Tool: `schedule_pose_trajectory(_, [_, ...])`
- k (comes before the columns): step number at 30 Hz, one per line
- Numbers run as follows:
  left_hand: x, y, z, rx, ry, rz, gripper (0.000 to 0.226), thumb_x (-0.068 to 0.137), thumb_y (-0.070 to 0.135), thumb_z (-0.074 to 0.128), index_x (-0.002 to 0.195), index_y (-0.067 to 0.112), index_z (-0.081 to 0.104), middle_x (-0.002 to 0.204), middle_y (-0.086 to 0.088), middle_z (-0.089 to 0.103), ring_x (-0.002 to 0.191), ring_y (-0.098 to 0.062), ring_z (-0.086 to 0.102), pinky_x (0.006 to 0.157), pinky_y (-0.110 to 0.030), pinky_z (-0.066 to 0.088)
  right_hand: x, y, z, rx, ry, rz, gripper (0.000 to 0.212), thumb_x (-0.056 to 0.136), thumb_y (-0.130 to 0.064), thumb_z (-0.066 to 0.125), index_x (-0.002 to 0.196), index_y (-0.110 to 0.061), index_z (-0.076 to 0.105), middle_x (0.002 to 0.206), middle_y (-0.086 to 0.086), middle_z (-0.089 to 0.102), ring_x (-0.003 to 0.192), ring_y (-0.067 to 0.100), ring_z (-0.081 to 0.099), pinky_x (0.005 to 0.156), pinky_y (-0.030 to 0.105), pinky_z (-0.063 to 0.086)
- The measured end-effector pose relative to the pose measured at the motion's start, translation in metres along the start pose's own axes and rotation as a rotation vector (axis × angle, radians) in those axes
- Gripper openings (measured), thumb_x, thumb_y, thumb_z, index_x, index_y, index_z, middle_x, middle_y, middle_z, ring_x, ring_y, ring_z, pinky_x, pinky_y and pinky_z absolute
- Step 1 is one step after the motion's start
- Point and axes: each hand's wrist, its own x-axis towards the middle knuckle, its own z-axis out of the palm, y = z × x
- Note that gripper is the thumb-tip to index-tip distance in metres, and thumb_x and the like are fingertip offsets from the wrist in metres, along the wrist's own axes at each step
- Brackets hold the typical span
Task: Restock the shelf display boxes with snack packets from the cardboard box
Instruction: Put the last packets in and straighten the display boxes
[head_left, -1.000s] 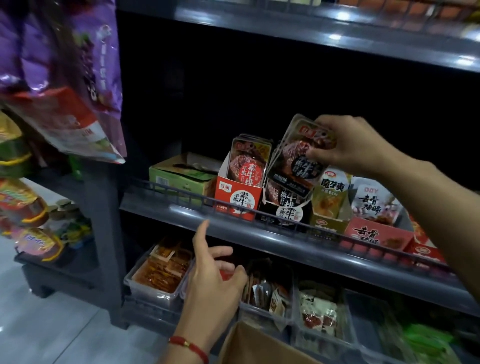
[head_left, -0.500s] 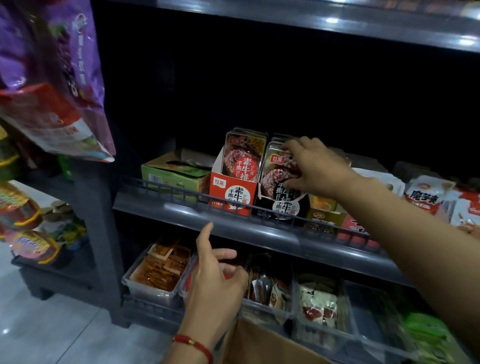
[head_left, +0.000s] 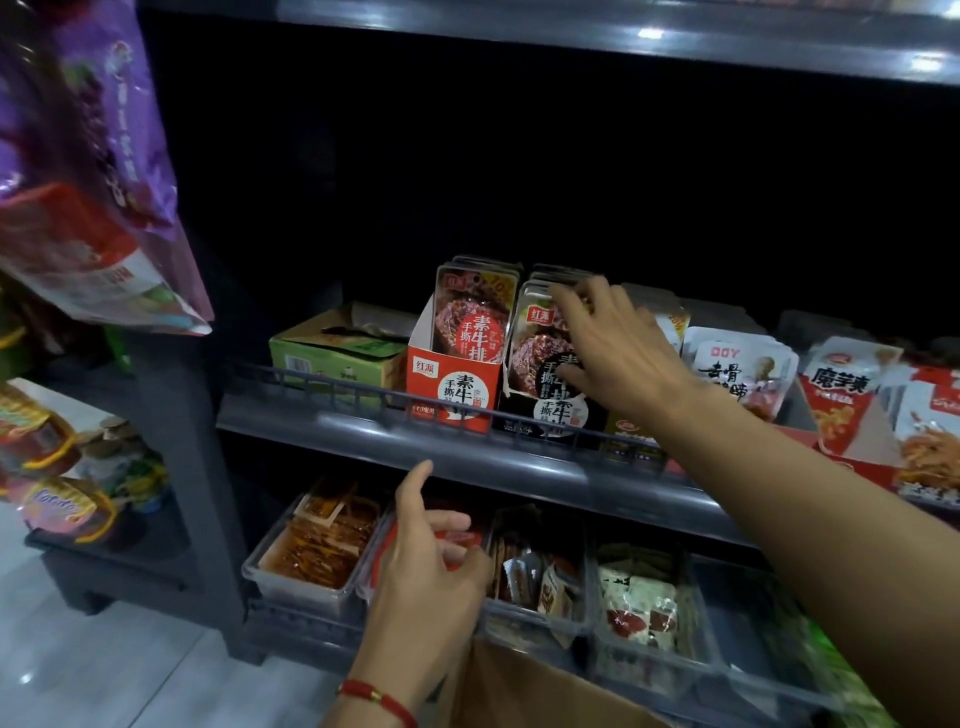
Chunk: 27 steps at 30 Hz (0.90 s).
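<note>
While the right hand (head_left: 610, 353) covers the black display box's (head_left: 553, 415) snack packets (head_left: 540, 338) at frame centre, fingers spread on them, much stays hidden.
Left hand (head_left: 431, 551) hangs relaxed, empty, below the shelf rail (head_left: 332, 431); cardboard box (head_left: 524, 691) cut off at bottom edge.

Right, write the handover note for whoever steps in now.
Right hand: fingers spread on the packets standing in the black box, pressing them in; not gripping.
Left hand: loosely open, holding nothing, in front of the lower trays.
Red box beside it looks full.
Cardboard box is low at front.
Left: fetch more packets and fill the remaining boxes.
</note>
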Motion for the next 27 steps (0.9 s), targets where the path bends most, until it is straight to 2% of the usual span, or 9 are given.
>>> schedule_pose_trajectory(3, [0.001,-0.003,-0.002,0.119,-0.029,0.043,0.07,0.094,0.015,0.067,0.148,0.042,0.031,0.105,0.013,0.061,0.089,-0.006,0.062,0.071,-0.021,0.053,-0.006,-0.001,-0.01,0.0,0.093,-0.036,0.078,0.091,-0.032,0.072,0.153,-0.009,0.031,0.151,0.02,0.037,0.138,0.037,0.04,0.106,0.053,0.043])
schedule_pose_trajectory(6, [-0.002,-0.005,-0.003,0.429,-0.125,0.193,0.043,0.095,0.026,0.065,0.132,0.044,0.05,0.101,0.016,0.064,0.091,-0.001,0.061,0.081,-0.022,0.055,-0.036,-0.014,-0.028,0.08,0.275,-0.19,0.043,0.095,-0.021,0.056,0.136,-0.009,0.052,0.132,0.014,0.054,0.112,0.029,0.056,0.085,0.04,0.049])
schedule_pose_trajectory(8, [-0.008,-0.011,0.001,0.657,-0.251,0.289,0.034,0.095,0.029,0.062,0.127,0.041,0.054,0.109,0.014,0.066,0.101,-0.005,0.063,0.087,-0.028,0.055,-0.078,-0.029,-0.026,0.185,0.218,-0.262,0.031,0.094,-0.024,0.05,0.122,-0.012,0.058,0.115,0.007,0.06,0.086,0.018,0.057,0.065,0.031,0.048])
schedule_pose_trajectory(11, [-0.022,-0.031,0.009,0.855,-0.535,0.255,0.021,0.096,0.026,0.06,0.115,0.033,0.058,0.115,0.007,0.067,0.107,-0.013,0.065,0.088,-0.03,0.055,-0.153,-0.056,0.01,0.273,0.029,-0.19,0.025,0.09,-0.04,0.046,0.1,-0.021,0.058,0.086,0.001,0.065,0.063,0.025,0.062,0.048,0.029,0.042])
schedule_pose_trajectory(13, [-0.028,-0.051,0.013,0.911,-0.702,0.265,0.022,0.096,0.029,0.06,0.118,0.033,0.06,0.121,0.009,0.066,0.11,-0.012,0.065,0.091,-0.032,0.056,-0.196,-0.076,0.041,0.27,-0.274,-0.115,0.026,0.092,-0.043,0.043,0.097,-0.022,0.059,0.084,0.003,0.069,0.067,0.028,0.066,0.054,0.03,0.037])
schedule_pose_trajectory(16, [-0.034,-0.075,0.014,0.966,-0.796,0.26,0.029,0.097,0.038,0.06,0.126,0.034,0.062,0.126,0.01,0.065,0.111,-0.01,0.061,0.093,-0.032,0.053,-0.246,-0.1,0.098,0.22,-0.889,-0.171,0.029,0.101,-0.032,0.051,0.123,-0.018,0.064,0.119,0.009,0.068,0.106,0.03,0.066,0.077,0.036,0.046])
schedule_pose_trajectory(18, [-0.038,-0.087,0.015,0.974,-0.799,0.252,0.029,0.098,0.039,0.058,0.125,0.031,0.064,0.123,0.009,0.067,0.11,-0.01,0.06,0.093,-0.032,0.051,-0.272,-0.111,0.131,0.27,-1.1,-0.256,0.043,0.101,-0.027,0.057,0.141,-0.013,0.053,0.139,0.012,0.057,0.124,0.032,0.057,0.096,0.04,0.047])
schedule_pose_trajectory(22, [-0.053,-0.121,0.024,1.043,-0.842,0.22,0.022,0.096,0.036,0.054,0.116,0.034,0.062,0.118,0.009,0.067,0.109,-0.015,0.061,0.091,-0.035,0.053,-0.316,-0.135,0.183,0.338,-1.159,-0.292,0.061,0.096,-0.036,0.065,0.147,-0.012,0.044,0.145,0.017,0.047,0.126,0.038,0.053,0.097,0.044,0.046])
schedule_pose_trajectory(27, [-0.062,-0.152,0.038,1.149,-0.929,0.2,0.031,0.099,0.03,0.053,0.129,0.033,0.059,0.138,0.003,0.062,0.125,-0.024,0.057,0.105,-0.038,0.048,-0.345,-0.154,0.208,0.247,-1.158,-0.361,0.08,0.094,-0.037,0.067,0.159,-0.019,0.025,0.161,0.022,0.023,0.139,0.041,0.036,0.108,0.05,0.036])
